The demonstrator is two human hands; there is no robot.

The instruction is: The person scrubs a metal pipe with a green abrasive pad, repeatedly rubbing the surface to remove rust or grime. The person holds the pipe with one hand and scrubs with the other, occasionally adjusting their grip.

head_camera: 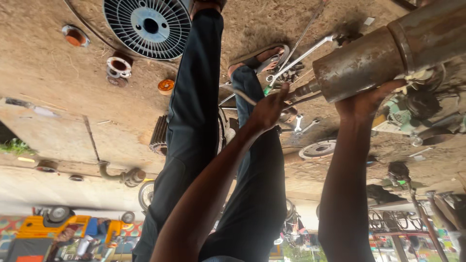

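Forearms, two, bare, are seen rising from the bottom edge of the frame, nearest the lens; the picture is shown inverted, ground at the top.

Left hand [269,109]: centre of frame, fingers closed around a thin tool with a green tip [266,90], held against the shaft end [303,90] of the cylinder.

Right hand [370,99]: right of centre, palm and fingers pressed against the underside of the rusty metal cylinder [369,60], gripping it.

Cylinder: upper right of frame, lying at a slant, joined to a wider grey housing [432,29] toward the corner.

Combination wrenches [303,53]: bright steel, laid on the dirt just above the left hand, near a sandalled foot [264,57].

Legs [194,121] in dark trousers: stretched from bottom centre to top centre.

Fan guard [148,26]: round, slatted, upper left.

Small round fittings [118,68]: orange and white, upper left, well apart from the hands.

Pulley disc [318,149]: grey, between the two forearms.

Yellow vehicle [68,228]: lower left corner, distant.
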